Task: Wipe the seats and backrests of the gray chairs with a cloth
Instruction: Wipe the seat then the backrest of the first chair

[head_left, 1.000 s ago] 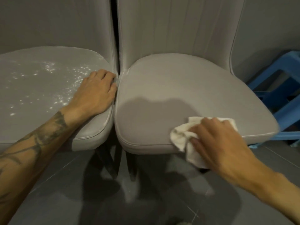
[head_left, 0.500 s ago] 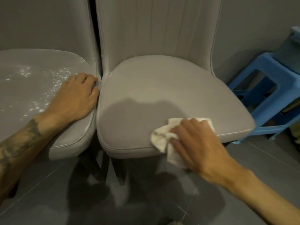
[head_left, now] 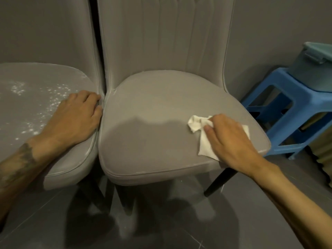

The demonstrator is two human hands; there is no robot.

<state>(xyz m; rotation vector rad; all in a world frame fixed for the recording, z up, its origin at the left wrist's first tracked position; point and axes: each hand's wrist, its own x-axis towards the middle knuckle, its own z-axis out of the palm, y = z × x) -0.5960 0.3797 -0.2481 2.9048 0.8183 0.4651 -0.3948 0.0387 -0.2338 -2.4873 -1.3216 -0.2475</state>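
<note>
Two gray chairs stand side by side against a gray wall. The right chair's seat [head_left: 152,108] looks clean below its ribbed backrest [head_left: 161,33]. My right hand [head_left: 231,139] holds a bunched white cloth [head_left: 195,123] down on the front right part of that seat. White specks [head_left: 53,97] are scattered over the left chair's seat [head_left: 27,83]. My left hand [head_left: 75,115] rests on that seat's right edge, with its fingertips bent into the gap between the chairs.
A blue plastic stool [head_left: 287,105] stands close to the right chair, with a gray-green lidded container [head_left: 312,69] on top. Black chair legs [head_left: 221,180] reach down to the dark tiled floor [head_left: 179,221].
My right hand has slid the cloth from the seat's front edge up and to the right onto the seat. The view has shifted right. My left hand has stayed on the left seat.
</note>
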